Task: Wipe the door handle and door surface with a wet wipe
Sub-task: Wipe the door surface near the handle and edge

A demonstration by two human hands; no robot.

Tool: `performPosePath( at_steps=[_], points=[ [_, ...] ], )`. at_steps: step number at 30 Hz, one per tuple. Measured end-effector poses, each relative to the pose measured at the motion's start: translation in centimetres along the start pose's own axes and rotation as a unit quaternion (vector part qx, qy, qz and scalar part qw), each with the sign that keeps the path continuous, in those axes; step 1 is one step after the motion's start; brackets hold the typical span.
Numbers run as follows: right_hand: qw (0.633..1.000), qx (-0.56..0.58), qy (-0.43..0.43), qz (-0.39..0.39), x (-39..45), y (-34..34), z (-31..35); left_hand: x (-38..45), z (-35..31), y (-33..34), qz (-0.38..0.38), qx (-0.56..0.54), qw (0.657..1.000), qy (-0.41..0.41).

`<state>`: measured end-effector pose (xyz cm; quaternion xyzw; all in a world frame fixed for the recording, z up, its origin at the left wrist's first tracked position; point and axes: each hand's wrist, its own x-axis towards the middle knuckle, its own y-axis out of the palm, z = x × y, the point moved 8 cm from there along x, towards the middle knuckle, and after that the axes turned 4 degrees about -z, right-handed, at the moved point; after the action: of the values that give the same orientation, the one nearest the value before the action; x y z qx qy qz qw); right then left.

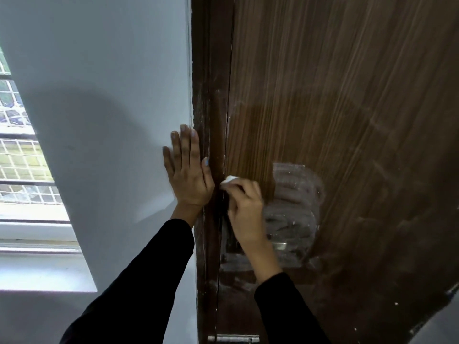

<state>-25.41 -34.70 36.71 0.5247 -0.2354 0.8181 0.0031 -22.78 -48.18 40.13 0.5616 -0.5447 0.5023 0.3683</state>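
Only crumpled white wipe (228,180) against wood-grain door (347,120)

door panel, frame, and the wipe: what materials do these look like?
Door panel: wood-grain veneer or laminate, matte; straight printed-looking streaks, dusty smears. Cannot tell which.
Door frame: dark brown painted or stained wood, dull, with whitish scuffs.
Wet wipe: white soft nonwoven or tissue, bunched in the right hand.
Wall under the left hand: smooth painted plaster, probably.

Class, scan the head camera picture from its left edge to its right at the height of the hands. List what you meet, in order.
Window → pale wall → left hand, flat on the wall → dark door frame → wet wipe, held in the right hand → greyish wiped patch → wooden door.
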Motion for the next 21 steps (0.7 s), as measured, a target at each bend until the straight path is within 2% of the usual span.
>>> performPosePath(
  at_steps=[2, 4, 5, 7, 9, 10, 11, 14, 16, 18, 21],
  points=[
    [0.996, -0.009, -0.037, 0.084, -1.3, 1.8, 0.3, 0.1, -0.1, -0.1, -0.001, 0.003, 1.000, 0.002],
    [0.996, -0.028, -0.018, 0.080, -2.3, 1.0, -1.4, 0.1, -0.1, -0.1, -0.002, 0.002, 1.000, 0.006],
    [0.999, -0.031, 0.023, 0.037, -2.4, -0.5, -2.9, 0.1, -0.1, -0.1, -0.001, 0.002, 1.000, 0.006],
    [0.988, -0.005, 0.121, -0.097, -2.0, -4.3, -5.4, 0.1, -0.1, -0.1, 0.000, 0.006, 1.000, 0.000],
    [0.967, 0.031, 0.147, -0.204, -1.3, -6.5, -6.0, 0.1, -0.2, -0.1, 0.004, 0.008, 1.000, -0.004],
    [0.966, 0.042, 0.142, -0.214, -0.9, -6.5, -5.8, 0.1, -0.3, -0.1, 0.007, 0.010, 1.000, -0.004],
    [0.972, 0.049, 0.127, -0.190, -0.5, -5.7, -5.2, 0.2, -0.3, -0.1, 0.009, 0.011, 1.000, -0.004],
    [0.997, 0.039, 0.060, -0.038, -1.6, -2.5, -3.7, 0.2, -0.4, -0.4, 0.011, 0.010, 1.000, -0.004],
    [0.998, 0.025, 0.060, -0.006, -2.7, -2.4, -4.9, 0.2, -0.6, -0.5, 0.009, 0.004, 1.000, -0.004],
    [0.987, 0.023, 0.131, -0.084, -2.9, -4.8, -7.1, 0.2, -0.8, -0.4, 0.004, 0.000, 1.000, -0.010],
    [0.944, 0.049, 0.189, -0.267, -1.9, -9.0, -8.2, 0.1, -0.9, -0.1, -0.004, 0.001, 1.000, -0.013]
  ],
)
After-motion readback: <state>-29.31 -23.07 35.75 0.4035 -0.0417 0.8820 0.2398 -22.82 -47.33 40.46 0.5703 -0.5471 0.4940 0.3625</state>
